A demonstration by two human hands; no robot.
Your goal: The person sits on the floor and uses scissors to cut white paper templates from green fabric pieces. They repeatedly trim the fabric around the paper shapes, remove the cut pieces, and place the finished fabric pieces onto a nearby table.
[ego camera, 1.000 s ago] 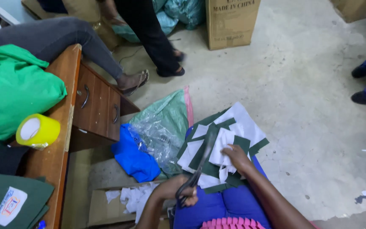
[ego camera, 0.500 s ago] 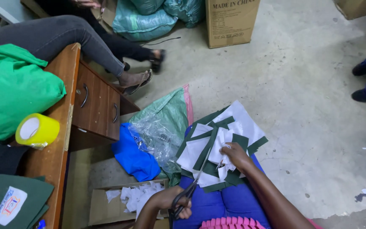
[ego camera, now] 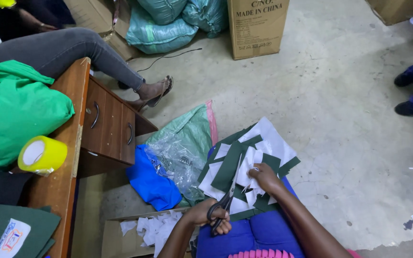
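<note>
Scissors sit in our left hand, the fingers curled tight through the dark handles low in the head view, with the blades angled up and away toward the heap of cloth on our lap. Our right hand lies on that heap, fingers bent and pressing down on a small white piece just beside the scissor tips; whether the fingertips pinch it or only hold it flat we cannot tell. The heap itself is a pile of dark green and white fabric pieces, overlapping one another across our blue-clad knees. Just to the left of the pile lies a crumpled clear plastic bag over a green woven sack, with a bright blue cloth touching both. Below these, near our left forearm, an open cardboard box holds white offcuts. Farther left stands a wooden desk with two drawers, bearing a roll of yellow tape, a big green bundle and a dark green patch with a badge. Beyond the desk another person's leg in grey trousers stretches out to a sandalled foot on the concrete floor, and a tall cardboard carton stands near teal sacks.
</note>
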